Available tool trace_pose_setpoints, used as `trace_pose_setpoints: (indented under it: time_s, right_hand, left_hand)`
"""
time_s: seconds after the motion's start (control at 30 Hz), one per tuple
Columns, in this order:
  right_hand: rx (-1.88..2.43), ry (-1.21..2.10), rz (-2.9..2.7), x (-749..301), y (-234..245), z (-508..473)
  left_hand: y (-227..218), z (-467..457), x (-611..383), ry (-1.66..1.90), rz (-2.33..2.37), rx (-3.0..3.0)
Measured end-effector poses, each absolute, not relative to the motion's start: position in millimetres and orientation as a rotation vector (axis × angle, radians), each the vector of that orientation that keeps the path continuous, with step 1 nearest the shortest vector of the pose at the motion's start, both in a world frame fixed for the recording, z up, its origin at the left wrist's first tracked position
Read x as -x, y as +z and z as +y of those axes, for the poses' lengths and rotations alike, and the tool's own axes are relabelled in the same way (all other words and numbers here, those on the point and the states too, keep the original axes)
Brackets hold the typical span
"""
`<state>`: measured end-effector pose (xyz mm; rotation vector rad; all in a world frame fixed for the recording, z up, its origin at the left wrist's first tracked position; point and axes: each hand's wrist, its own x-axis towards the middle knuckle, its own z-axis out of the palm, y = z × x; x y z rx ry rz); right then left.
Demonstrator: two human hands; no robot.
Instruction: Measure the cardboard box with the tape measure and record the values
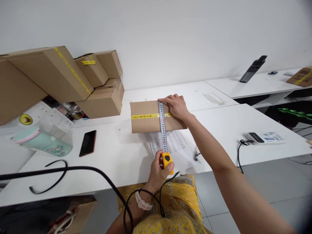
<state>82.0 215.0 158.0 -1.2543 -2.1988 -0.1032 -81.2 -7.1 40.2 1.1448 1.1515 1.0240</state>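
A brown cardboard box (146, 124) with yellow printed tape lies on the white table. My left hand (157, 172) is closed round the yellow case of a tape measure (167, 159), near the table's front edge. The drawn-out blade runs away from me across the box's top to its far edge. There my right hand (176, 105) presses the blade's end against the box with thumb and fingers; the exact grip on the tip is partly hidden. Under the box's near side a printed sheet (180, 146) sticks out.
Cardboard boxes (97, 102) are stacked at the left against the wall. A phone (88, 143) and a mint-green tumbler (48, 143) are on the left side. Black cables (97, 169) cross in front. To the right are a small device (254, 137) and a dark bottle (252, 71).
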Motion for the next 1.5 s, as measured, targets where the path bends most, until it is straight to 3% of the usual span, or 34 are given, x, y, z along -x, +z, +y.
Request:
trace_pose_setpoints:
  time_s: [0.3, 0.67, 1.03, 1.17, 1.4, 1.5]
  right_hand:
    - [1.275, -0.104, -2.188, -82, 156, 216]
    - [1.293, -0.203, -2.185, -79, 153, 200]
    - [1.090, -0.438, -2.186, -108, 68, 126]
    - [1.127, -0.220, -2.131, -109, 61, 126]
    - [1.144, 0.601, -1.446, -114, 116, 108]
    - [1.096, 0.757, -1.339, -127, 124, 87]
  left_hand:
    - [34, -4, 81, 1.011, 1.158, -1.182]
    - [-4, -30, 103, 1.039, 0.923, -1.157]
    - [-2, -30, 115, 0.824, 1.050, -1.414]
    - [-2, -29, 114, 0.833, 1.036, -1.411]
    - [11, -32, 114, 0.735, 1.078, -1.593]
    - [26, -40, 113, 0.655, 1.103, -1.698]
